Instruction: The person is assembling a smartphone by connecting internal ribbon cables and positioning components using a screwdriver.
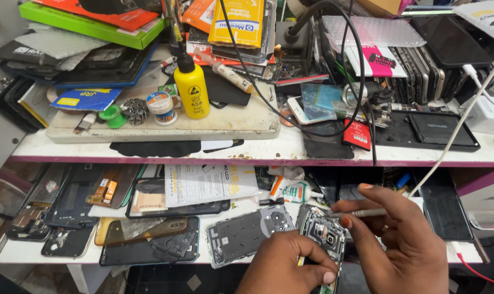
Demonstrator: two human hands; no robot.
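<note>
Cluttered shelves of phone parts fill my view, a yellow bottle (191, 90) standing on the upper counter. At the lower counter's front edge, my left hand (288, 267) grips an opened phone (326, 239). My right hand (402, 239) pinches a thin tool (361, 213) above it.

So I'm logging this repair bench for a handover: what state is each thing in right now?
Opened phone: back off, insides showing, upright in left hand.
Thin tool: pinched in right hand, tip at the phone.
Phone frame: stripped, lying flat.
Yellow bottle: upright, nozzle on.
Small jar: lid on.
White cable: plug seated in a white block.
</note>
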